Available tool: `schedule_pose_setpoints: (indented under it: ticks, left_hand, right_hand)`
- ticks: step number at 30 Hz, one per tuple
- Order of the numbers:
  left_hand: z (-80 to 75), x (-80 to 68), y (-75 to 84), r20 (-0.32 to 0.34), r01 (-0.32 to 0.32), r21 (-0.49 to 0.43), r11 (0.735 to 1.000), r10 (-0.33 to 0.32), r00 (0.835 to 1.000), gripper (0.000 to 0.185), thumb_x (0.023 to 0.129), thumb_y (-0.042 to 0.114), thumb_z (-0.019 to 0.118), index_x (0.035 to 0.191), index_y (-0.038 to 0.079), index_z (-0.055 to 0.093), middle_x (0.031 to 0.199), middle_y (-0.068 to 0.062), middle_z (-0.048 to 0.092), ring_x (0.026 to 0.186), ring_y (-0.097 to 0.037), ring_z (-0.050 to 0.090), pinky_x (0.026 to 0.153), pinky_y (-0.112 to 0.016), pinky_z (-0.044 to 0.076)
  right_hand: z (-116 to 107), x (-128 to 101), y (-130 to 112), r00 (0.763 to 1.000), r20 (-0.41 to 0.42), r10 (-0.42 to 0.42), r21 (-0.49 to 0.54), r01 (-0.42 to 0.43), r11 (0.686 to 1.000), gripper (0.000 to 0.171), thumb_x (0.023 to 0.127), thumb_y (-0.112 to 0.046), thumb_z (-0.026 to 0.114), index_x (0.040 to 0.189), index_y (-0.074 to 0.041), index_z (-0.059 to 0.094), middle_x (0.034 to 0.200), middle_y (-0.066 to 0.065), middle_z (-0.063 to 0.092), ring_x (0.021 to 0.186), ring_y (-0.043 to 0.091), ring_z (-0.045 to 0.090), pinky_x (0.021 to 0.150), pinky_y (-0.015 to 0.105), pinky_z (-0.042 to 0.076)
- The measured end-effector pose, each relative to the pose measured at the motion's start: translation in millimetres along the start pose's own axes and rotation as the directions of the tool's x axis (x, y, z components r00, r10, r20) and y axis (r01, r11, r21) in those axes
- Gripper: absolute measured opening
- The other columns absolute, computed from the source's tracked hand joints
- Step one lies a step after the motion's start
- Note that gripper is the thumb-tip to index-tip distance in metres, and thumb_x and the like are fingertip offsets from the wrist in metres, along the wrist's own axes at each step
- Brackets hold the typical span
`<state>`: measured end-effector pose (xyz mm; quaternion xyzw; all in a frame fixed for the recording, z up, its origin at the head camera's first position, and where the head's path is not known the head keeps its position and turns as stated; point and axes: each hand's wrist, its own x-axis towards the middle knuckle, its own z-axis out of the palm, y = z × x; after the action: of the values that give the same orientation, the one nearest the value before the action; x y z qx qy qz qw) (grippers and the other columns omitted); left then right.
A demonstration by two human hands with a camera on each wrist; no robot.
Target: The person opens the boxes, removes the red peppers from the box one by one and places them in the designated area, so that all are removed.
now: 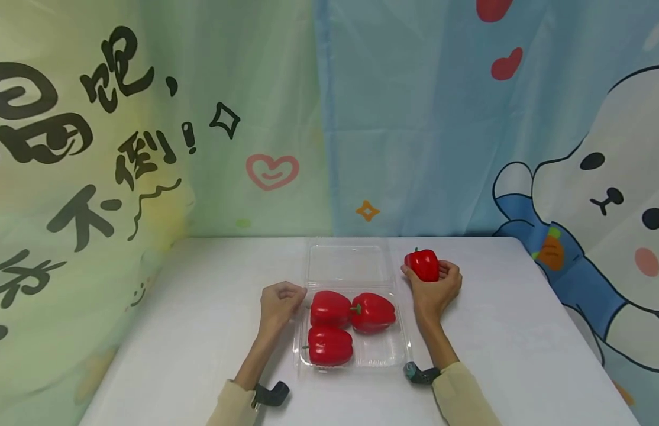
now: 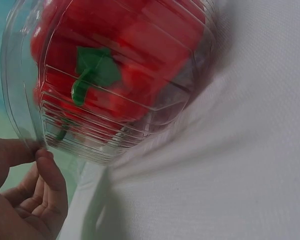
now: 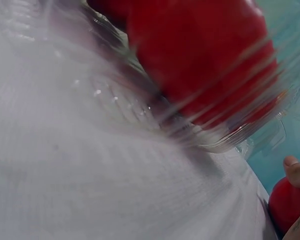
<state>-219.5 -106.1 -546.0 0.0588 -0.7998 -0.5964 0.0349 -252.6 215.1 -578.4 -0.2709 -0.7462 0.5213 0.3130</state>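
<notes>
Lying long-axis sideways, three red peppers (image 1: 330, 346), stems (image 1: 356, 309) pointing left

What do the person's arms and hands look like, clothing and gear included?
The left hand and right hand are gloveless. The left sleeve and right sleeve are plain pale beige. Each wrist wears a small dark device: the left device looks black; the right device has a greenish end.

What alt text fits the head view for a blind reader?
A person's right hand grips a red pepper beside an open clear box on a white table; three more peppers lie inside, and the left hand pinches the box's edge.
</notes>
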Motion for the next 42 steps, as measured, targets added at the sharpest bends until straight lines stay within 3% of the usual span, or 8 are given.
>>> schedule_pose_setpoints:
  ticks: [15,31,38,42]
  left_hand:
    - [-0.1,1.3,4.9,0.001,0.005,-0.010,1.000,-0.005,1.000,0.014,0.086,0.019,0.075,0.083,0.006,0.073,0.069,-0.012,0.070,0.055,-0.015,0.062,0.047,-0.024,0.047]
    - [-2.2,0.8,5.0,0.007,0.001,0.006,1.000,-0.001,1.000,0.017,0.088,0.023,0.075,0.084,0.006,0.073,0.071,-0.011,0.071,0.057,-0.015,0.063,0.051,-0.023,0.049]
    - [-2.0,0.2,4.9,0.009,0.010,-0.005,1.000,-0.010,1.000,0.015,0.087,0.021,0.075,0.083,0.006,0.073,0.069,-0.011,0.071,0.056,-0.015,0.062,0.051,-0.023,0.048]
    - [-0.9,-0.6,4.9,0.010,0.014,-0.004,1.000,-0.014,1.000,0.015,0.087,0.020,0.075,0.084,0.006,0.073,0.068,-0.010,0.070,0.055,-0.015,0.061,0.050,-0.024,0.047]
  right_hand:
    - [-1,1,4,0.999,0.045,0.011,-0.028,-0.010,1.000,0.090,0.072,-0.035,0.090,0.144,-0.018,0.039,0.145,0.004,0.045,0.137,0.019,0.039,0.105,0.054,0.050]
    - [-16,-5,-14,1.000,-0.015,-0.021,-0.064,0.020,0.998,0.086,0.073,-0.036,0.088,0.145,-0.023,0.042,0.146,0.001,0.047,0.130,0.017,0.044,0.104,0.050,0.051]
    - [-34,-2,-29,0.993,-0.028,-0.116,-0.039,0.114,0.993,0.081,0.075,-0.032,0.088,0.143,-0.016,0.047,0.143,0.005,0.051,0.126,0.020,0.048,0.101,0.054,0.050]
    - [-43,-1,-34,0.977,-0.017,-0.213,-0.006,0.213,0.977,0.077,0.074,-0.028,0.089,0.140,-0.014,0.052,0.139,0.006,0.056,0.121,0.020,0.052,0.100,0.048,0.049]
